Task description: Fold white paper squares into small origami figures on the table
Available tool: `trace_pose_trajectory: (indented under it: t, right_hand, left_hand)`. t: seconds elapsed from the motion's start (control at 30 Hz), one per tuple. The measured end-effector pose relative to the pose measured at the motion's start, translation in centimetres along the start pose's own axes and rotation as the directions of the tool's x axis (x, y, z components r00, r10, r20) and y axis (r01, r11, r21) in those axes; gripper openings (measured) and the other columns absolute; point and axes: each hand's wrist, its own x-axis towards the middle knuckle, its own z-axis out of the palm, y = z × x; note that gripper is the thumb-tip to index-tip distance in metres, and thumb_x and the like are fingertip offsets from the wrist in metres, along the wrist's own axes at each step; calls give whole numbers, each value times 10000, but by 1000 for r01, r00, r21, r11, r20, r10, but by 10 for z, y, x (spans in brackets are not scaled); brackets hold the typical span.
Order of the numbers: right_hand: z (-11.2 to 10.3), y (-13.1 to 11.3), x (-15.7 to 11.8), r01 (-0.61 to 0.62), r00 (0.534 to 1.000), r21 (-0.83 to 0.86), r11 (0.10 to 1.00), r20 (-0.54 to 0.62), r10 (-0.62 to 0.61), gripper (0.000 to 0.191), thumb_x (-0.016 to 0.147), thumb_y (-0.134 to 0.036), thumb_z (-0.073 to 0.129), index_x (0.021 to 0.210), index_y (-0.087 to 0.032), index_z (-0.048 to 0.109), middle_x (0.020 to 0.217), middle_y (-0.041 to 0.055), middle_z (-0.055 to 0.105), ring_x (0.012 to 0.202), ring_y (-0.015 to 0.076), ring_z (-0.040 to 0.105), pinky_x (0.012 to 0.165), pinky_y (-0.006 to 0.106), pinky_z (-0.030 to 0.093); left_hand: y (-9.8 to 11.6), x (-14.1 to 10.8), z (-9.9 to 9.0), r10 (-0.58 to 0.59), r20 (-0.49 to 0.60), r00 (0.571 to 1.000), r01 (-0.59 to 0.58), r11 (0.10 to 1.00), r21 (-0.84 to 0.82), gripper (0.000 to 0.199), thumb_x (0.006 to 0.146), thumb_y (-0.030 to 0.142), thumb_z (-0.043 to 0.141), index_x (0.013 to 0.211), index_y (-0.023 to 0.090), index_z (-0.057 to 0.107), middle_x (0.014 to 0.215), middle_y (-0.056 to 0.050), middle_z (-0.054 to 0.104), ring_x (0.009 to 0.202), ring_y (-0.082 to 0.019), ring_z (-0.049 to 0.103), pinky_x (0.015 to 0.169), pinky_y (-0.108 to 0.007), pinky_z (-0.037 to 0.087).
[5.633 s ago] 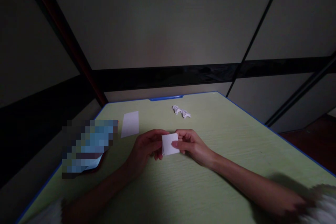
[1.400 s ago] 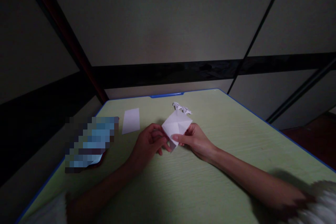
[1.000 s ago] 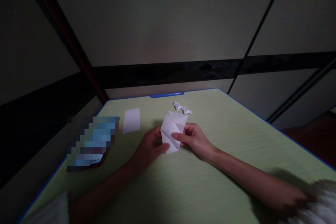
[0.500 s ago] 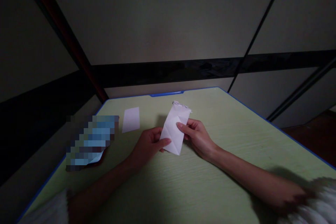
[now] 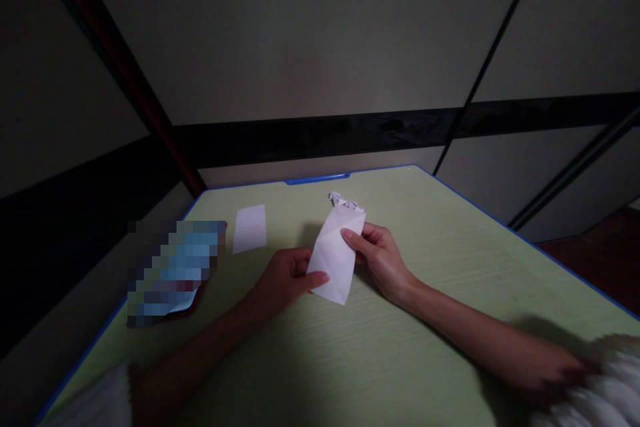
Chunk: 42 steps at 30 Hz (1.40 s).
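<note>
A white sheet of paper [image 5: 333,257] with crease lines is held up over the table, tilted towards me. My left hand [image 5: 290,273] pinches its lower left edge, thumb on the front and fingers behind. On the right edge, my right hand [image 5: 377,253] grips it the same way, its thumb lying across the upper part. Just beyond the paper's top edge lies a small folded white paper piece [image 5: 345,201], partly hidden by the sheet. The fingers behind the sheet are mostly covered.
Another flat white sheet [image 5: 250,229] lies on the left of the pale green table [image 5: 440,267]. Left of that is a dark-edged device with a pixelated screen [image 5: 180,273]. A blue handle [image 5: 319,179] sits at the far edge, with panelled cabinet doors [image 5: 320,47] behind.
Both hands have brought the creased paper slightly down and towards me. More of the folded piece behind it now shows.
</note>
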Motion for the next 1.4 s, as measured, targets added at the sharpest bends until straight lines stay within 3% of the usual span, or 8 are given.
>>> trace_pose_trajectory:
  t: [0.1,0.3,0.43,0.67,0.93,1.1,1.17,1.4]
  right_hand:
    - [0,1,0,-2,1000,-50,999,27,3,216,606,-318,643,586,-119,563,478,-40,445,425,45,313,422,200,188]
    - [0,1,-1,15,994,-168,986,110,4,238,633,-308,619,526,-117,527,429,-55,382,406,40,281,412,207,163]
    - [-1,2,0,6,994,-167,986,111,13,220,641,-308,610,571,-107,557,449,-48,410,407,39,296,412,206,177]
    - [0,3,2,-6,990,-124,992,138,23,209,590,-285,646,525,-101,569,439,-44,446,396,30,325,399,183,207]
    - [2,0,3,5,970,-226,974,238,50,198,575,-257,657,498,-102,563,407,-55,427,384,29,335,385,169,230]
    - [0,1,2,7,958,-223,975,282,58,202,585,-235,656,496,-111,524,431,-57,445,407,33,364,407,170,259]
    - [0,0,2,7,954,-225,974,294,61,197,593,-234,655,512,-109,525,440,-58,446,416,35,372,417,171,269]
    - [2,-3,0,-20,938,-235,972,333,99,235,580,-300,670,565,-109,534,485,-49,469,440,42,386,427,177,288]
  left_hand:
    - [0,0,1,24,-35,999,-26,996,-83,196,572,198,656,746,149,581,595,9,656,525,-119,587,490,-201,430]
    - [2,-1,2,121,-324,938,-149,987,-62,226,529,190,685,738,149,610,592,21,638,539,-111,570,498,-195,434]
    - [2,-3,1,189,-308,932,-187,982,38,240,580,213,653,814,160,670,668,2,632,565,-102,538,481,-187,409]
    - [7,-5,0,394,-172,903,-364,914,179,142,647,198,590,739,183,698,694,-7,587,591,-87,499,463,-167,366]
    - [3,-4,2,316,-278,907,-277,945,173,14,591,152,635,600,157,626,595,33,579,534,-71,517,460,-148,389]
    - [4,-3,3,216,-320,923,-199,976,85,191,552,161,662,730,162,592,586,52,584,523,-74,535,458,-147,401]
    - [4,-3,4,190,-301,934,-171,981,90,150,571,187,647,708,148,601,581,39,593,511,-78,532,448,-152,396]
    - [3,-1,4,233,-318,919,-186,967,173,102,605,223,601,567,131,582,507,37,567,462,-68,473,419,-153,357]
